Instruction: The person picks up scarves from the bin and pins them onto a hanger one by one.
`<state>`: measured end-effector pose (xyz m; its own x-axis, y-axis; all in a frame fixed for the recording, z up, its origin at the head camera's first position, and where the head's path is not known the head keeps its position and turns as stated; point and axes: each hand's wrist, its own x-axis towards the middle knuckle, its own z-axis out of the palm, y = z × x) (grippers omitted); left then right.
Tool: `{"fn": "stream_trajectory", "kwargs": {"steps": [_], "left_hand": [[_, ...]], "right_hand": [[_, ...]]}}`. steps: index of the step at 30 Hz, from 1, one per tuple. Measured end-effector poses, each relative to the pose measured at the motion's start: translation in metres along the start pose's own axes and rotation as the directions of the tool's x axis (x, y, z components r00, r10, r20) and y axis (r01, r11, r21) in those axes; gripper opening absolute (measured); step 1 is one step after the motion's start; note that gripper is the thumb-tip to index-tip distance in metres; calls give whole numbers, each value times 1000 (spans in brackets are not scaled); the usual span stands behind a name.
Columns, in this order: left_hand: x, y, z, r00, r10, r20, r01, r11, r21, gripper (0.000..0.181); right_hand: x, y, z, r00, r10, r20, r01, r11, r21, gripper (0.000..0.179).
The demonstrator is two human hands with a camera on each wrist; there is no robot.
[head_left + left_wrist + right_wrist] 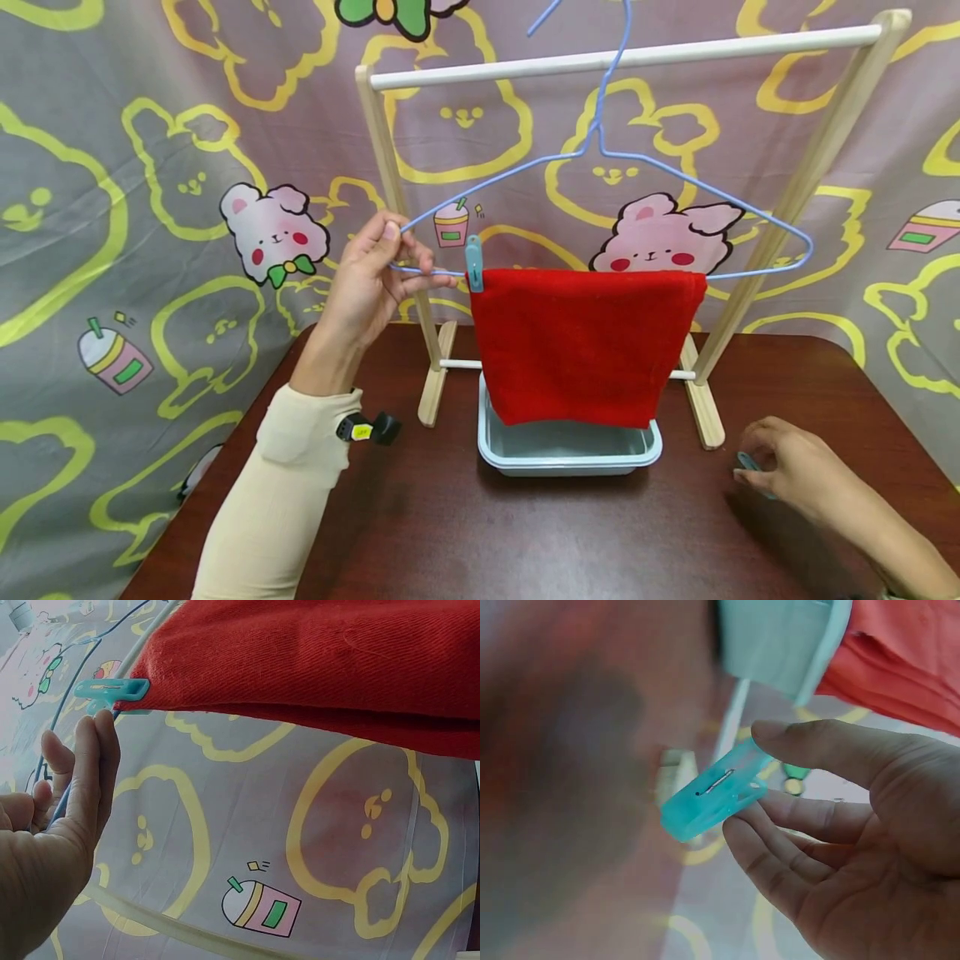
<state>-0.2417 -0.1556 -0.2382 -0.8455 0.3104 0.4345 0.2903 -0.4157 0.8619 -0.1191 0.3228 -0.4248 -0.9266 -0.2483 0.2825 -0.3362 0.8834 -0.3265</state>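
My left hand [367, 275] grips the left corner of a blue wire hanger [690, 171], thumb and fingers round the wire. A folded red towel [577, 342] hangs over the hanger's bottom bar. One light-blue clothespin [475, 265] clips the towel's upper left corner to that bar, just beyond my left fingertips [105, 724]. At the lower right, low over the table, my right hand [795, 467] pinches a second light-blue clothespin [716, 787] between thumb and fingers. The towel's upper right corner bears no clothespin.
A wooden rack with a white top rail [487, 73] stands behind the hanger, whose neck crosses in front of the rail. Below the towel, a pale blue basin [570, 462] sits on the dark brown table [555, 542]. A cartoon-printed curtain [180, 275] surrounds the table.
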Motion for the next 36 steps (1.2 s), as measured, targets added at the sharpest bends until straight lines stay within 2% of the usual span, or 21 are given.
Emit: {"fn": "stream_trajectory", "kwargs": {"steps": [6, 13, 18, 23, 25, 28, 32, 33, 34, 36], "left_hand": [[-1, -1, -1, 1000, 4, 0, -4, 1000, 12, 29], [-1, 0, -1, 1000, 3, 0, -3, 1000, 4, 29], [-1, 0, -1, 1000, 2, -3, -2, 1000, 3, 29], [-2, 0, -1, 1000, 4, 1, -4, 1000, 1, 28], [-2, 0, -1, 1000, 4, 1, -4, 1000, -2, 28], [-2, 0, -1, 1000, 6, -3, -6, 1000, 0, 29], [-2, -1, -1, 1000, 3, -10, -2, 1000, 14, 29], [-1, -1, -1, 1000, 0, -10, 0, 1000, 16, 29], [-1, -1, -1, 1000, -1, -9, 2, 1000, 18, 29], [-1, 0, 0, 1000, -1, -9, 1, 1000, 18, 28]], "right_hand": [[17, -18, -18, 985, -69, -156, 71, 997, 6, 36], [33, -40, -45, 971, -28, -239, 46, 997, 67, 37], [43, -58, -62, 942, -49, -333, 79, 994, 79, 42], [53, -76, -76, 910, -48, -413, 132, 975, 177, 46], [56, -81, -82, 900, -37, -434, 155, 959, 239, 46], [61, -87, -90, 900, 13, -437, 160, 921, 356, 44], [67, -94, -100, 899, 85, -429, 158, 852, 500, 40], [69, -95, -103, 894, 91, -438, 168, 840, 516, 39], [72, -96, -105, 888, 87, -451, 199, 813, 548, 39], [76, -99, -110, 876, 90, -474, 224, 795, 564, 39]]}}
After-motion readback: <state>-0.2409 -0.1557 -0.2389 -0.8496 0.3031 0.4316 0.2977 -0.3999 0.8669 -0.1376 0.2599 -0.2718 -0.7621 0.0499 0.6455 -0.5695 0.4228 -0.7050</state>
